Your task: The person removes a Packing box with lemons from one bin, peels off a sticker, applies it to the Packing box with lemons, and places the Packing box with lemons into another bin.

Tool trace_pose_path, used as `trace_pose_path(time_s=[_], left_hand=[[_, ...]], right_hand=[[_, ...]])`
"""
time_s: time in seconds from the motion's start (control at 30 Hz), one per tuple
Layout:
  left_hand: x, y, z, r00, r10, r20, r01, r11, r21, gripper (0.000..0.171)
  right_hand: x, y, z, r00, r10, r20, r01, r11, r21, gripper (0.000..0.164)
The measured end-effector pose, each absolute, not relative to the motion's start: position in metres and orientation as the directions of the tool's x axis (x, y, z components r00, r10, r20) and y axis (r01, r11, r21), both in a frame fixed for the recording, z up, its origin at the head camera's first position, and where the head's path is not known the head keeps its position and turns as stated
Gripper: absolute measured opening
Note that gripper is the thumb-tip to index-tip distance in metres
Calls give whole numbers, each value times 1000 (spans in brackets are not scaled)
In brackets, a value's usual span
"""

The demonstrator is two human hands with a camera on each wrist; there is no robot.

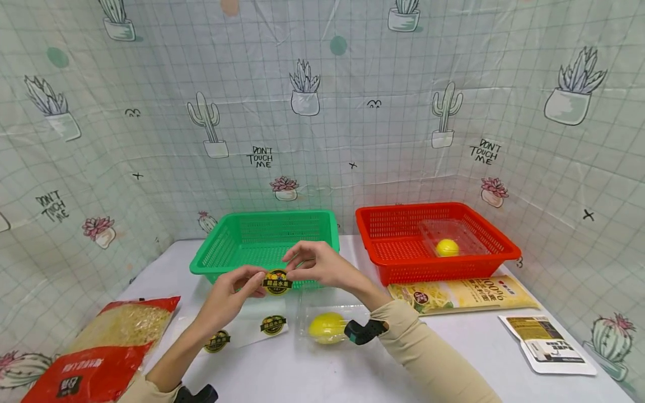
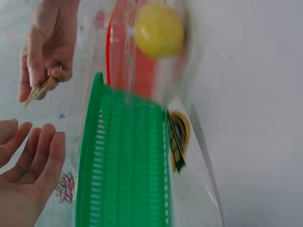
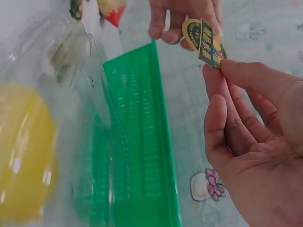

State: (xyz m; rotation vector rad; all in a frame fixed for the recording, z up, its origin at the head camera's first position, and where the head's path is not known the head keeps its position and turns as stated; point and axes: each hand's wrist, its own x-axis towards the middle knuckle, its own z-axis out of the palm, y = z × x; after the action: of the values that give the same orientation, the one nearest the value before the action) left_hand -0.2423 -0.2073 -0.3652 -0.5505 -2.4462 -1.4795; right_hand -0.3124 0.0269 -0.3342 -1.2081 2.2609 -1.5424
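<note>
A fruit label sticker (image 1: 277, 282), black and gold with a coloured fruit picture, is up in front of the green basket. My right hand (image 1: 322, 263) pinches its edge between thumb and fingertip, as the right wrist view shows on the sticker (image 3: 206, 42). My left hand (image 1: 227, 296) is close to the other edge; in the left wrist view its fingers (image 2: 49, 156) are loosely spread, with a gap to the sticker. Below the hands lie a white backing sheet (image 1: 247, 341) with more labels and a clear plastic box (image 1: 304, 316) holding a yellow lemon (image 1: 326, 328).
Behind stand a green basket (image 1: 201, 260) and a red basket (image 1: 373, 246) with another clear box (image 1: 466, 232) and a yellow fruit (image 1: 447, 248). A red bag (image 1: 106, 358) lies left; a yellow pasta packet (image 1: 468, 295) and white pouch (image 1: 546, 344) lie right.
</note>
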Motion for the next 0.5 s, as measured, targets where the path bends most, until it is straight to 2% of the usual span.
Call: trace_pose_path(time_s=[0.17, 0.5], left_hand=[[-244, -191, -361, -889, 203, 410, 456, 320, 830, 26], [-251, -168, -368, -892, 243, 382, 448, 345, 825, 25]], right_hand=[[-313, 51, -332, -677, -668, 309, -526, 145, -838, 28], [-312, 92, -335, -684, -671, 287, -535, 192, -823, 30]])
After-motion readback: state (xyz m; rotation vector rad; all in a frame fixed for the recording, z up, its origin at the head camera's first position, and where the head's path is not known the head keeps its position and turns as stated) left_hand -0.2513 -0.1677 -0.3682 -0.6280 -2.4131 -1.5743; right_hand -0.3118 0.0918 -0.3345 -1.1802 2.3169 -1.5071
